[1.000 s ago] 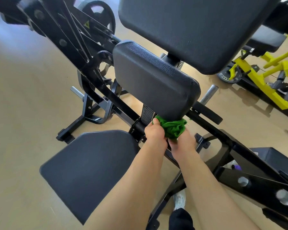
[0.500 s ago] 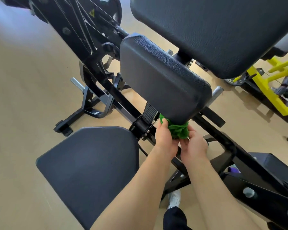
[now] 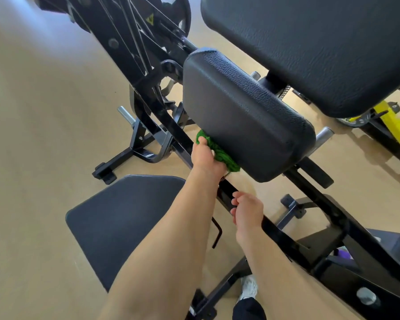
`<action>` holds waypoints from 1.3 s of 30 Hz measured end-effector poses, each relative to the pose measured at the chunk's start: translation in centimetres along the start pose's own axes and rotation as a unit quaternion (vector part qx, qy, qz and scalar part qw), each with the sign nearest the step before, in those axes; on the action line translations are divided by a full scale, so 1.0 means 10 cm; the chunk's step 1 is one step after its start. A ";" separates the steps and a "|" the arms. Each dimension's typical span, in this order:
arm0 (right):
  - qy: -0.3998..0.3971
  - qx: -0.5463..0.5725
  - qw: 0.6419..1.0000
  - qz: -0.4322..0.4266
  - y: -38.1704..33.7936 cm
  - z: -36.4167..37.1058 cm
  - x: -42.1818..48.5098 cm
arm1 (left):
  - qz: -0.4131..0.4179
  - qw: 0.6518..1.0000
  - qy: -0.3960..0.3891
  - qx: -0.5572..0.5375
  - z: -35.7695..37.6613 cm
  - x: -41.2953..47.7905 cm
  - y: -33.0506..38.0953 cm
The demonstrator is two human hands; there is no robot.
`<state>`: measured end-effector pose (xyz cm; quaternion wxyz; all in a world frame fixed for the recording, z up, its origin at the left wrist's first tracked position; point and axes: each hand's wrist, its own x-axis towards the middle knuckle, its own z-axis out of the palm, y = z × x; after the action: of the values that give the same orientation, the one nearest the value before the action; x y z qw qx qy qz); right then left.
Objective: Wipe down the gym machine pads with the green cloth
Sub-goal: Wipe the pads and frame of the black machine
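Observation:
A black textured middle pad (image 3: 245, 112) of the gym machine slopes across the centre. My left hand (image 3: 204, 158) presses the bunched green cloth (image 3: 219, 152) against the pad's lower left edge and grips it. My right hand (image 3: 247, 212) hangs lower, apart from the cloth, over the black frame bar (image 3: 280, 234), fingers loosely curled with nothing in them. A large black upper pad (image 3: 321, 45) fills the top right. A flat black seat pad (image 3: 125, 220) lies at lower left.
Black steel frame (image 3: 129, 40) with a weight plate runs up to the top left. Chrome pegs (image 3: 126, 115) stick out at both sides. A yellow machine (image 3: 393, 121) stands at right. Tan floor (image 3: 39, 146) lies to the left. My white shoe (image 3: 248, 288) shows at the bottom.
My right hand let go of the cloth and dropped toward the frame bar. My left hand slid the cloth leftward along the pad's underside edge.

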<state>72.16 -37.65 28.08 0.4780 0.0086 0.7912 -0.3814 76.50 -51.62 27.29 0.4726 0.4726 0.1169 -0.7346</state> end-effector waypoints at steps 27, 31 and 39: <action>-0.169 -0.057 0.984 -0.008 -0.29 0.31 0.00 | 0.203 0.954 -0.013 0.220 0.36 0.36 0.98; -0.195 -0.073 0.978 -0.026 -0.44 0.35 -0.09 | 0.264 0.911 -0.067 0.310 0.44 0.15 1.11; -0.192 -0.093 0.976 -0.039 -0.49 0.33 -0.21 | 0.442 0.739 -0.187 0.472 1.11 -0.58 1.41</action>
<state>73.90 -42.42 31.75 0.6042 -0.1400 0.7164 -0.3194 82.01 -62.56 41.67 0.4727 0.4867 -0.5577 -0.4782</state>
